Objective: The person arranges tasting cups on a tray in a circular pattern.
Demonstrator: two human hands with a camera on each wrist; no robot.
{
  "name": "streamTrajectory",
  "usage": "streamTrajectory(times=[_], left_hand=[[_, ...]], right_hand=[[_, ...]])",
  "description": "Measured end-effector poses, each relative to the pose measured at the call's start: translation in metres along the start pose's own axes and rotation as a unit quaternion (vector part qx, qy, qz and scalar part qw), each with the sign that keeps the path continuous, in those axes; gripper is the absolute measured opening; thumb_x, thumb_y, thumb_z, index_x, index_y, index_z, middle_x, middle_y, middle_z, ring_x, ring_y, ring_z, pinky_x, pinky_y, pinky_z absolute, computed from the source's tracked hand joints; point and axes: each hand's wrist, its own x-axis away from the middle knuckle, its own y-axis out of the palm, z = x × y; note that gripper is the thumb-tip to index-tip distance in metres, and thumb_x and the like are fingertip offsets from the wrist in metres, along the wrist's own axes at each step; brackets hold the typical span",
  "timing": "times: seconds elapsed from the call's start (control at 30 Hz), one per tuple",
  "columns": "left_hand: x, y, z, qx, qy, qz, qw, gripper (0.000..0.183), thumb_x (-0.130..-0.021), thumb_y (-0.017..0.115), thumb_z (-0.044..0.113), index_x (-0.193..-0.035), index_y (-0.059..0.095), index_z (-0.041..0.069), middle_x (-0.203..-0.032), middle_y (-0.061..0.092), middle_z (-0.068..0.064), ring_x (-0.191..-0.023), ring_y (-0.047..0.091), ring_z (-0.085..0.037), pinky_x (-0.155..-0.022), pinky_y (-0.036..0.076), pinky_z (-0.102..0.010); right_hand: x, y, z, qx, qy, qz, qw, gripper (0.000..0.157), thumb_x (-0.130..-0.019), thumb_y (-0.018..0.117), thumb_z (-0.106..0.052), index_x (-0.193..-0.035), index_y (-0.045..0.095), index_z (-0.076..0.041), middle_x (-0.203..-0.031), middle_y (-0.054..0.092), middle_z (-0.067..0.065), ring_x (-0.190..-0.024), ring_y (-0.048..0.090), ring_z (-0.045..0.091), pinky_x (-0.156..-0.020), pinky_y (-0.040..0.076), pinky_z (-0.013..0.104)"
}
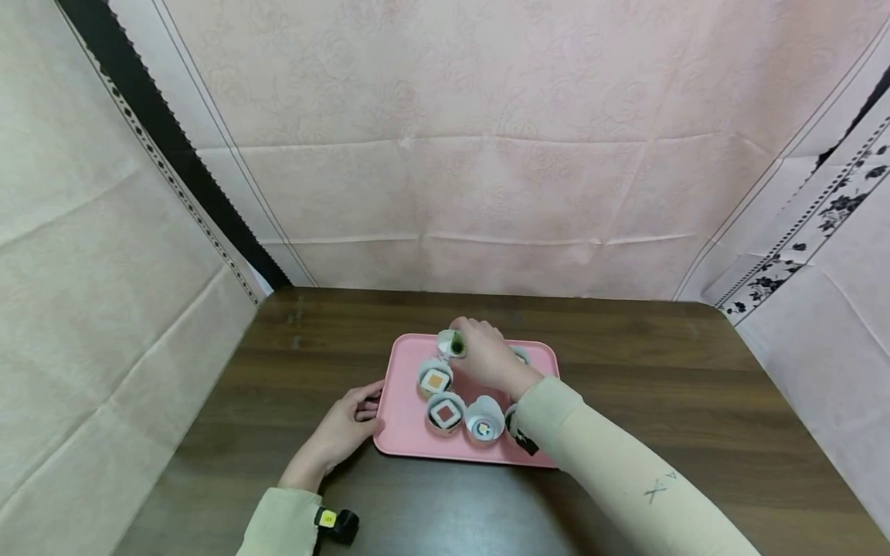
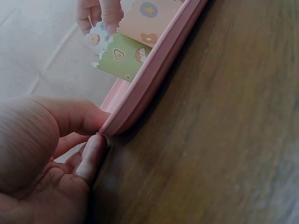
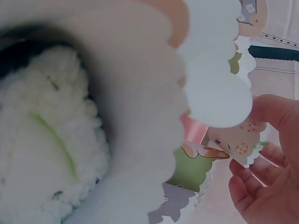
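A pink tray (image 1: pixel 403 440) lies on the wooden table and carries several scalloped paper cups. My left hand (image 1: pixel 342 425) pinches the tray's near-left edge, as the left wrist view shows closely. Toward the tray's far-left corner, my right hand (image 1: pixel 490 357) holds a white printed cup (image 2: pixel 99 37) whose contents show green from above. Nearer me stand a green avocado-print cup (image 2: pixel 122 58) with an orange-centred sushi roll (image 1: pixel 435 381) and a peach cup (image 2: pixel 149 18) with a red-centred roll (image 1: pixel 446 414). Another cup (image 1: pixel 484 421) holds a small sushi roll (image 1: pixel 484 427).
One cup (image 1: pixel 521 354) is partly hidden behind my right hand, and another lies under its wrist. A rice roll (image 3: pixel 46 135) in a cup fills the left of the right wrist view. Pale patterned cloth (image 1: pixel 487 193) hangs behind the brown table (image 1: pixel 313 332).
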Motion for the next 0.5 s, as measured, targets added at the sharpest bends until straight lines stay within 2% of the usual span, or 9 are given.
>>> streamTrajectory(times=[0.23, 0.5], left_hand=[[0.0017, -0.0003, -0.0008, 0.0, -0.001, 0.001, 1.0, 0.06, -0.076, 0.066, 0.0, -0.129, 0.048, 0.02, -0.12, 0.045, -0.002, -0.096, 0.052, -0.018, -0.077, 0.048, -0.029], [0.0006, 0.0014, 0.0008, 0.0, -0.002, 0.003, 1.0, 0.06, -0.076, 0.067, 0.0, -0.129, 0.048, 0.02, -0.12, 0.045, -0.002, -0.096, 0.052, -0.018, -0.077, 0.048, -0.028]], right_hand=[[0.0015, 0.0018, -0.0011, 0.006, 0.007, -0.01, 1.0, 0.052, -0.077, 0.069, -0.033, -0.12, 0.047, -0.015, -0.108, 0.046, 0.0, -0.099, 0.044, 0.015, -0.094, 0.033, 0.039], [0.0026, 0.0041, 0.0008, 0.031, 0.015, -0.003, 0.999, 0.051, -0.075, 0.069, -0.038, -0.116, 0.05, -0.014, -0.104, 0.045, 0.001, -0.097, 0.042, 0.017, -0.09, 0.034, 0.038]])
